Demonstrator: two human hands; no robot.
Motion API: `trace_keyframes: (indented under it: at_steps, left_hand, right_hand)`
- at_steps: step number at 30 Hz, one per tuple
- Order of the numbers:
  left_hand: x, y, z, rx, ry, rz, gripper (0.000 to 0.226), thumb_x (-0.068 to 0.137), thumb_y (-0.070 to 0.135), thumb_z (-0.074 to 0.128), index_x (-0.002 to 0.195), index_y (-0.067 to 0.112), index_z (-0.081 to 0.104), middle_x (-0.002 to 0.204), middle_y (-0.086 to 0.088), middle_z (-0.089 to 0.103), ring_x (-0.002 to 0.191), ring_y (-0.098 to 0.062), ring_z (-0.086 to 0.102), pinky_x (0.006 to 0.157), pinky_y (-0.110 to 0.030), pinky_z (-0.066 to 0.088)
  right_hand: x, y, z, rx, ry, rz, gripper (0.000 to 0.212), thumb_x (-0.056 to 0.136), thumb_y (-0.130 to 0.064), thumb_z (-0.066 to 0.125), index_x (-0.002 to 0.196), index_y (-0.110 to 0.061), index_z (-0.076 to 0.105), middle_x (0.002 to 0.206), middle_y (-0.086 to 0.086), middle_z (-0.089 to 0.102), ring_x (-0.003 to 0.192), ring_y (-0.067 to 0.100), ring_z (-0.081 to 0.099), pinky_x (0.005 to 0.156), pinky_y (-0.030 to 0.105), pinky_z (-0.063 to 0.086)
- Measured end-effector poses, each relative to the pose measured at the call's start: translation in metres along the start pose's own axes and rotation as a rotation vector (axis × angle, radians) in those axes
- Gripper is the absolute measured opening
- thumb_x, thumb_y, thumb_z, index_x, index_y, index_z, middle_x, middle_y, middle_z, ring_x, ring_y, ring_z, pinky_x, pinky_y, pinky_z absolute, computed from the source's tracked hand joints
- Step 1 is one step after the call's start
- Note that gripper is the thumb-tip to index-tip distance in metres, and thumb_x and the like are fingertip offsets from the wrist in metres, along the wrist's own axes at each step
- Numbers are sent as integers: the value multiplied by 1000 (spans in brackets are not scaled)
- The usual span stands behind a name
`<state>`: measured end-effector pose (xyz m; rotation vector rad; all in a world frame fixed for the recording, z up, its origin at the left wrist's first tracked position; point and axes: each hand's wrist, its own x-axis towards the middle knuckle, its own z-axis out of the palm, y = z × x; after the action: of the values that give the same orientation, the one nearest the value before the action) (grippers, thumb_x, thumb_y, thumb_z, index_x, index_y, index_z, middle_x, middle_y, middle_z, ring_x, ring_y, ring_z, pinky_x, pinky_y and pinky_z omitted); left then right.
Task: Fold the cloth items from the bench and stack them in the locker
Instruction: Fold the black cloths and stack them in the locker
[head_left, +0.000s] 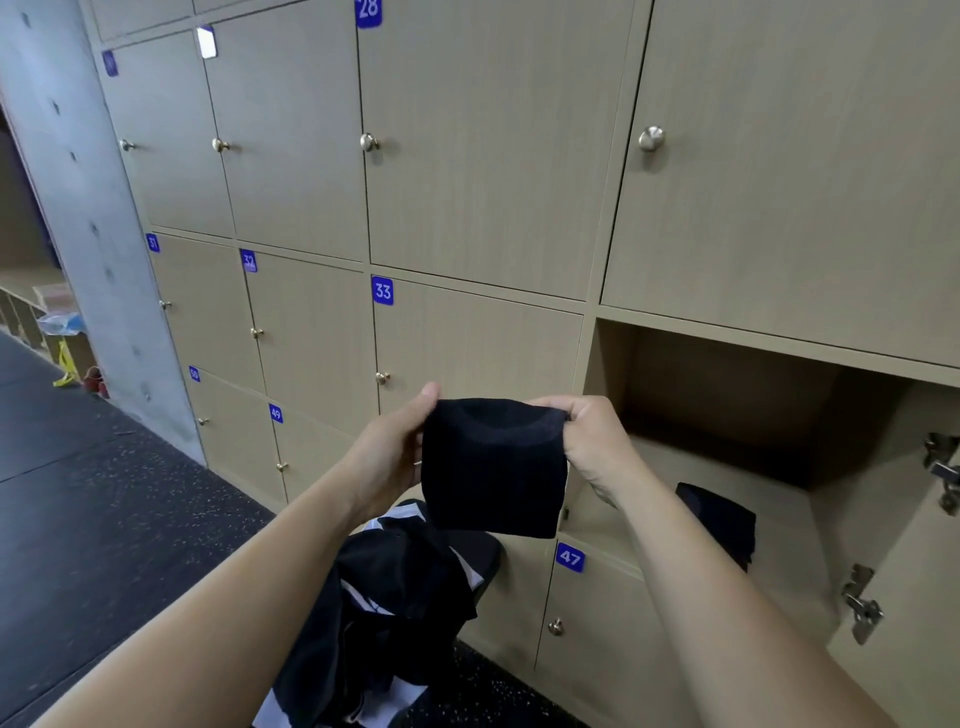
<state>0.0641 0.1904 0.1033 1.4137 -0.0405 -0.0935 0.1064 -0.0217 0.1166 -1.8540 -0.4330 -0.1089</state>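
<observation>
Beige wooden lockers (467, 182) with blue number plates fill the wall above a dark speckled floor (130, 519). One locker compartment (727, 395) stands open at the right, its door (898, 545) swung aside. In front of the lockers, the left hand (387, 454) and right hand (595, 441) hold up a black cloth (493, 467), faintly ribbed and folded into a near-square. The fingers (557, 405) pinch its top corners. Another folded dark cloth (719, 522) lies on the compartment's floor. Below the hands sits a crumpled black-and-white pile (395, 597).
</observation>
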Motion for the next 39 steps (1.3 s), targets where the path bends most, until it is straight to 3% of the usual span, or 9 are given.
trace_keyframes:
  at_steps: [5,10,13,17,21,27,34,37,39]
  left_hand:
    - [5,0,10,41,92,139,28,98,26,54,96,8,75,90,-9,75,81,-17,67,69,-23,54]
    - [11,10,11,78,73,208,28,97,27,55,102,6,73,101,-16,73,89,-23,67,83,-33,54]
    - [14,17,15,148,59,251,26,97,27,58,99,5,72,91,-11,73,83,-20,67,74,-28,56]
    - [19,20,22,270,11,299,28,93,29,63,98,3,72,82,-8,70,75,-19,65,66,-24,53]
    - [25,20,29,290,-13,314,28,92,30,64,99,4,72,85,-11,71,75,-20,66,69,-29,53]
    - [32,9,27,152,94,280,47,76,48,69,93,5,69,77,-3,72,68,-14,66,58,-20,49]
    - [48,-46,49,-207,196,22,67,76,71,60,109,13,69,108,-2,75,104,-24,69,95,-44,53]
    - [59,-56,65,-131,364,84,85,63,85,61,94,6,64,94,-3,69,91,-32,68,92,-42,53]
    - [65,-59,77,-43,417,143,79,71,81,59,84,3,57,80,-4,56,74,-26,54,72,-34,47]
  right_hand:
    - [2,0,-9,-40,-35,-33,25,92,1,58,101,-16,73,89,-11,69,86,7,63,62,9,49]
    - [0,-14,-38,63,-155,48,32,90,6,53,95,-19,72,94,0,75,86,8,69,67,19,53]
    - [3,-25,-49,68,-133,26,42,86,13,42,102,-15,69,100,5,74,95,14,70,80,24,56]
    - [11,-38,-32,-101,-183,6,21,89,-17,63,109,-17,70,102,0,73,97,10,68,89,25,52]
    - [13,-37,-14,-247,-252,37,21,90,-32,64,94,-14,73,89,6,73,76,14,67,71,29,51]
    - [10,-22,-6,-51,-77,7,22,95,-25,58,94,-7,71,85,13,72,71,17,64,63,28,47]
    - [13,12,-2,186,197,22,28,96,-25,56,90,-1,68,78,19,64,70,18,59,60,28,46]
    - [14,35,-2,55,344,-4,43,97,-33,53,75,4,58,63,18,50,60,18,47,56,31,37]
    - [10,53,-4,-209,492,-16,49,97,-43,49,66,-4,51,55,2,46,54,16,44,53,30,35]
